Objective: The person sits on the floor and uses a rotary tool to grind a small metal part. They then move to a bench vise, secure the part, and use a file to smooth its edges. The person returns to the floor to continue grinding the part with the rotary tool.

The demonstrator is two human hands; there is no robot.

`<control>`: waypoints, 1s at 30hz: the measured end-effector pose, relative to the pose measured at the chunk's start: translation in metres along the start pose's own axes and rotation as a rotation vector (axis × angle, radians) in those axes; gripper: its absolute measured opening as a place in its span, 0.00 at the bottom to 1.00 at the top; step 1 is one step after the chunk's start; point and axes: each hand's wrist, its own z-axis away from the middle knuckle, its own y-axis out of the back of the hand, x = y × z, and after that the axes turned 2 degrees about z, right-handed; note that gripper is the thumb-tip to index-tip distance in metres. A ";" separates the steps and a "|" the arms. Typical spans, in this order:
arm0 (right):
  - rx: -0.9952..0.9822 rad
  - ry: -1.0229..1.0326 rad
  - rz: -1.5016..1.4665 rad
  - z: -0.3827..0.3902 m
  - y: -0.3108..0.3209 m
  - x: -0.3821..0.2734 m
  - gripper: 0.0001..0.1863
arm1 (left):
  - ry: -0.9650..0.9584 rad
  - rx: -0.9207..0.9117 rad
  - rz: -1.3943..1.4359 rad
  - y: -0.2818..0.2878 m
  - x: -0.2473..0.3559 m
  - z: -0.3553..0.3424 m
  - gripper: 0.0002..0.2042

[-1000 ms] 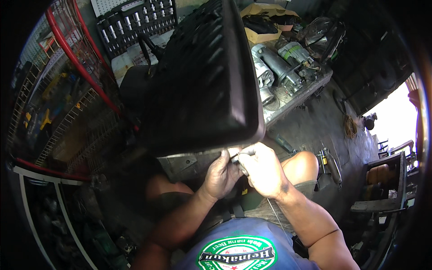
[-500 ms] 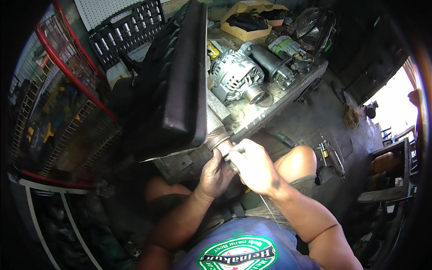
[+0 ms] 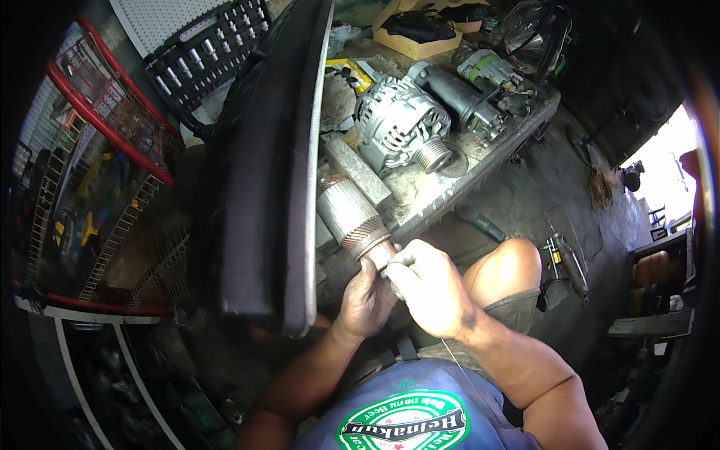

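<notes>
A motor armature (image 3: 350, 214) with a steel core and copper windings lies tilted at the bench's near edge, its copper commutator end toward me. My left hand (image 3: 366, 304) is closed around that end from below, thumb along its side. Against the same end, my right hand (image 3: 429, 289) is closed in a pinch, fingertips touching the commutator. Whatever is between those fingertips is too small or hidden to make out. The armature's far end rests near a grey metal block (image 3: 358, 171).
On the bench (image 3: 457, 187) stand an alternator (image 3: 401, 124), a black cylindrical motor (image 3: 454, 97) and an open cardboard box (image 3: 416, 45). A large black panel (image 3: 270, 180) blocks the left side. Beyond it are a socket set (image 3: 210, 56) and a red-framed rack (image 3: 112, 124). Tools (image 3: 562, 262) lie on the floor at right.
The view has shifted, so the black panel sits further left and more of the armature shows. Both hands remain at the commutator end, with little change in grip.
</notes>
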 end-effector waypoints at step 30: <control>0.011 0.115 0.171 -0.001 -0.006 -0.011 0.11 | -0.026 -0.063 0.019 -0.003 -0.003 -0.003 0.26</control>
